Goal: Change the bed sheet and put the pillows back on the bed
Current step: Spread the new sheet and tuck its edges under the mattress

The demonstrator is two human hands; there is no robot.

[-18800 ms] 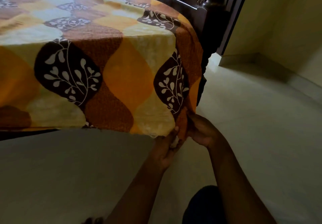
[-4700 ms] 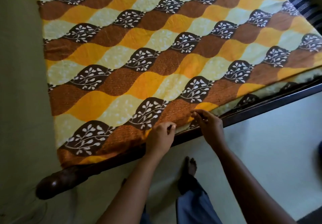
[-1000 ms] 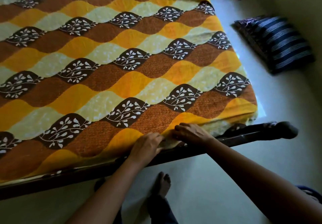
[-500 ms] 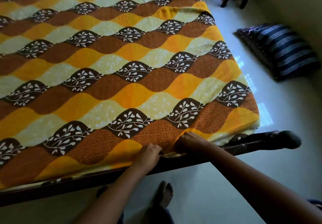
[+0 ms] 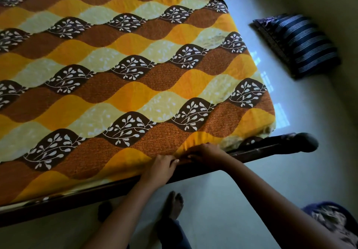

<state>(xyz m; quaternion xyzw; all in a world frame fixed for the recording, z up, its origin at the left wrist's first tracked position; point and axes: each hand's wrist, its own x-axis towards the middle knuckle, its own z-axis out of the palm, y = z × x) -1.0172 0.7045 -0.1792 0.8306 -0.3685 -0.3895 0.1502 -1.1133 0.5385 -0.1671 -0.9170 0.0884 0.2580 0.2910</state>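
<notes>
The sheet [image 5: 135,86] covers the mattress, its near edge lying along the frame [image 5: 271,148]. A pillow [image 5: 298,43] lies on the floor, well apart. Tucking is in hand. The left hand [image 5: 160,168] pinches the hem; the right hand [image 5: 205,151] apparently grips it, fingertips hidden. Next the hem must be pushed under, working toward the corner.

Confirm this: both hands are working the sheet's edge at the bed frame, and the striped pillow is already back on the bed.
The striped pillow is not on the bed; it lies on the floor beside it, as the head view shows. The rest holds: the left hand and right hand are at the edge of the sheet by the bed frame.
</notes>
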